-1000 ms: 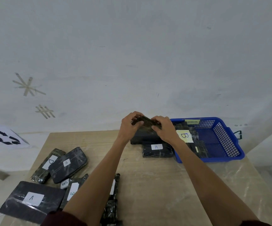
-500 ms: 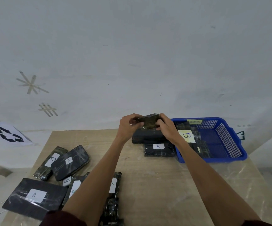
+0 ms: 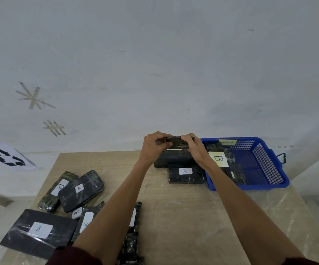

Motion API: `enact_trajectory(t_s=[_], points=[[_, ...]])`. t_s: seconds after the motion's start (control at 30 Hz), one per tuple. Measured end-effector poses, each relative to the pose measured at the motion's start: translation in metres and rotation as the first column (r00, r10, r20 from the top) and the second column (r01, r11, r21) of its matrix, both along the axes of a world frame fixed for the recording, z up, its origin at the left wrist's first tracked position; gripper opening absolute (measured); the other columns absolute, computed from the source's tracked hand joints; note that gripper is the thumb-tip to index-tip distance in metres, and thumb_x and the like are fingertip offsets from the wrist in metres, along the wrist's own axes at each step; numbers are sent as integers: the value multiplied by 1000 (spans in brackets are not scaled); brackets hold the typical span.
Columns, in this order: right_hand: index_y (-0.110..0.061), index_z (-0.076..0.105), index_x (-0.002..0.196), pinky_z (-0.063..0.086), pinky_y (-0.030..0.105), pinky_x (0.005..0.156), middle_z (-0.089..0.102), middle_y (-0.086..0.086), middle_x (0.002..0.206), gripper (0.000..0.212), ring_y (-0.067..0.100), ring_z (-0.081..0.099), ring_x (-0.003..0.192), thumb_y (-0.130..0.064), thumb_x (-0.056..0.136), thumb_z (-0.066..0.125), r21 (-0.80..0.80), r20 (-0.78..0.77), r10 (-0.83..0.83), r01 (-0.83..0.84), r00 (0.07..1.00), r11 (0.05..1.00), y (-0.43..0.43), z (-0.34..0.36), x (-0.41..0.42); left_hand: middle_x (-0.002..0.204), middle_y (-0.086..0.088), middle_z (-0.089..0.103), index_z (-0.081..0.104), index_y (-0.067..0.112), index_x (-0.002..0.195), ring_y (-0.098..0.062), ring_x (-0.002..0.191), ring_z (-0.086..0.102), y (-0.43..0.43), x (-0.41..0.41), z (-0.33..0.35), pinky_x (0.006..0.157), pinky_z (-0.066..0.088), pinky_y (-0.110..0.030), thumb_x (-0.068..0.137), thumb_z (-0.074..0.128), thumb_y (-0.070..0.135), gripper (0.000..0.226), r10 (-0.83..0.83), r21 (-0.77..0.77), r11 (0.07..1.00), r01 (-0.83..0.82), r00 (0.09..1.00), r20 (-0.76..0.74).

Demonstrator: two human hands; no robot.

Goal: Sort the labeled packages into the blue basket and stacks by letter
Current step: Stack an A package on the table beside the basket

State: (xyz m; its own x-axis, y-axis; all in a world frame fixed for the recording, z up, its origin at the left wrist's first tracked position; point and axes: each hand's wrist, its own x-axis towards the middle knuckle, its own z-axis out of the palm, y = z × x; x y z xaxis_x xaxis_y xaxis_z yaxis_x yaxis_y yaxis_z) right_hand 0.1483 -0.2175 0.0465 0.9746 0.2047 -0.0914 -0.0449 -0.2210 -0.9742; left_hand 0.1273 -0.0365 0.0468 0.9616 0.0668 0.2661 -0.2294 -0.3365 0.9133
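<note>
Both hands are grasping one dark wrapped package [image 3: 178, 144]; the left hand [image 3: 155, 145] pinches its left end and the right hand [image 3: 195, 150] its right end, holding it roughly level; its label is not visible, so its letter cannot be told. Directly under the hands lies a large black package [image 3: 174, 159] on the tabletop [image 3: 183, 217], and touching that package, on the side nearer the wrists, a smaller package marked A [image 3: 185, 174]; this looks like the A stack, and the held package seems bound for it. Just right of the right hand stands the blue basket [image 3: 254, 186], already holding a package marked B [image 3: 219, 158] and more dark packs beside it. Sorting is partly done; well back to the left of the left forearm wait a D package [image 3: 60, 189], a rounded A package [image 3: 82, 190], a big flat A package [image 3: 38, 230], two B-labelled packs [image 3: 85, 221], and another pack [image 3: 133, 226] half hidden by the forearm; roughly half the work is probably left.
</note>
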Motion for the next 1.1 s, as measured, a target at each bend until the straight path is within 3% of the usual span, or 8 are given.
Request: enact_trajectory(t_s=[0.4, 0.53, 0.7, 0.8, 0.9, 1.03, 1.1], points=[[-16, 54, 96, 48, 43, 93, 62, 5, 95, 37, 26, 61, 96, -53, 95, 52, 28, 13, 25, -25, 1000, 999, -8, -1, 4, 94, -10, 72, 76, 2, 104, 1, 77, 66, -4, 2, 2, 72, 51, -12, 82, 76, -7, 24, 6, 7, 1000, -6, 1000, 10], [-13, 55, 99, 48, 44, 96, 64, 8, 99, 34, 31, 61, 103, -47, 100, 50, 7, 34, 14, -14, 999, 1000, -7, -4, 6, 94, -8, 73, 77, 4, 104, 1, 79, 67, -4, 1, 2, 73, 52, -13, 82, 76, -6, 24, 5, 10, 1000, -5, 1000, 10], [-13, 63, 115, 48, 28, 91, 69, 4, 109, 53, 18, 64, 104, -60, 91, 59, -7, 6, 105, -105, 994, 994, -14, -2, 3, 94, -6, 74, 74, 5, 104, -4, 78, 67, 1, 1, -3, 74, 53, -16, 87, 75, 3, 17, 25, 14, 1000, -25, 1000, 6], [-12, 63, 112, 54, 31, 83, 70, 6, 103, 38, 22, 68, 97, -40, 88, 75, -88, 59, 116, -111, 991, 990, -25, -8, 8, 94, -6, 71, 68, 7, 104, -17, 79, 66, 5, 2, -4, 74, 57, -25, 90, 72, 3, 15, 50, -50, 997, -51, 999, -22], [-8, 63, 107, 62, 37, 76, 73, 11, 98, 20, 26, 72, 93, -19, 92, 73, -88, 110, 95, -86, 989, 992, -33, -11, 9, 95, -6, 68, 64, 9, 105, -16, 79, 64, 8, 2, -6, 73, 57, -27, 93, 69, 3, 14, 41, -66, 997, -45, 998, -57], [-7, 62, 106, 63, 33, 65, 70, 9, 97, 16, 23, 72, 87, -15, 94, 69, -183, 242, 79, -34, 967, 983, -30, -13, 8, 105, -3, 68, 63, 14, 113, -22, 94, 67, 8, 5, -14, 82, 61, -37, 96, 68, 16, 18, 52, -27, 998, -55, 993, -108], [-11, 60, 103, 61, 30, 65, 67, 4, 93, 12, 20, 69, 84, -15, 95, 69, -239, 289, 75, -4, 954, 971, -29, -14, 9, 112, 2, 68, 63, 17, 119, -16, 104, 65, 4, 5, -14, 87, 58, -31, 96, 68, 23, 23, 98, -31, 994, -102, 989, -108]])
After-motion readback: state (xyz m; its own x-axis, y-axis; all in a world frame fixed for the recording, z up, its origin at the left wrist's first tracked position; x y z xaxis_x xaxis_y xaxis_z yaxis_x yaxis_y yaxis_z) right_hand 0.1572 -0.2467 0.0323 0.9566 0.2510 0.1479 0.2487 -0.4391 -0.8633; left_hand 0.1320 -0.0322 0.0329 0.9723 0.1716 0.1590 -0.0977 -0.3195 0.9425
